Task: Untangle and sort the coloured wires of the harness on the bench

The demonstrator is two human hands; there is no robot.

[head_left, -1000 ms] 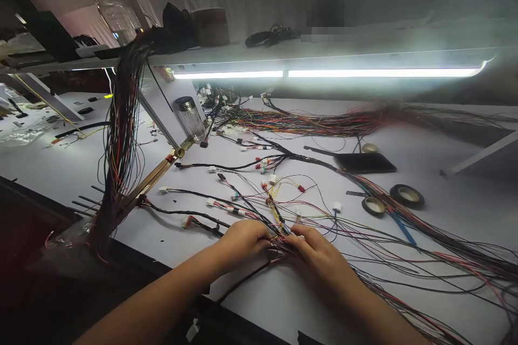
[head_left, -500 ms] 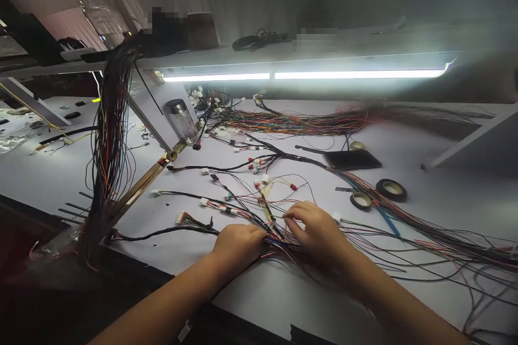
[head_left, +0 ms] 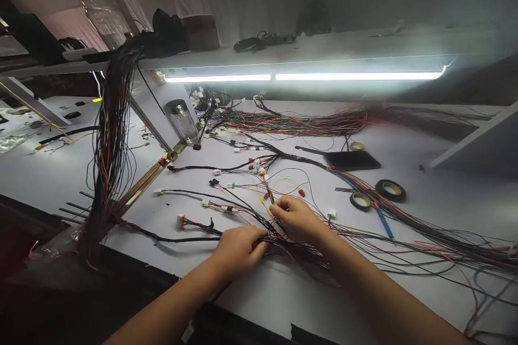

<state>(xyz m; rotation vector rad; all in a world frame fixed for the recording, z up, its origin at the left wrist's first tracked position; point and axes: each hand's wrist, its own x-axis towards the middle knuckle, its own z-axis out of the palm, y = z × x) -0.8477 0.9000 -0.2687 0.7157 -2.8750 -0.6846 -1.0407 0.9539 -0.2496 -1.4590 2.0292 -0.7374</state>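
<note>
Near the front edge of the table, my left hand (head_left: 242, 248) is closed round a wire harness (head_left: 178, 239) where its branches come together. My right hand (head_left: 294, 216), just up and to the right, pinches a few thin wires of the same bundle; a white-and-orange connector (head_left: 262, 171) tops the wires that rise from its fingertips. Black-sleeved branches with white connectors (head_left: 181, 221) fan out to the left. Two red connectors (head_left: 301, 193) and a white one (head_left: 332, 213) lie around my right hand. Loose wires (head_left: 376, 248) trail off to the right.
A second taped harness (head_left: 299, 158) lies behind, with a long wire bundle (head_left: 291, 123) farther back. Tape rolls (head_left: 390, 190), a blue-handled tool (head_left: 383, 222) and a black pad (head_left: 353, 159) sit at right. A glass bottle (head_left: 182, 121) and hanging wires (head_left: 115, 135) stand left.
My right hand has moved left and closed on thin wires, and the connector on them now stands farther up. The white connector at right has shifted. My left hand keeps its grip.
</note>
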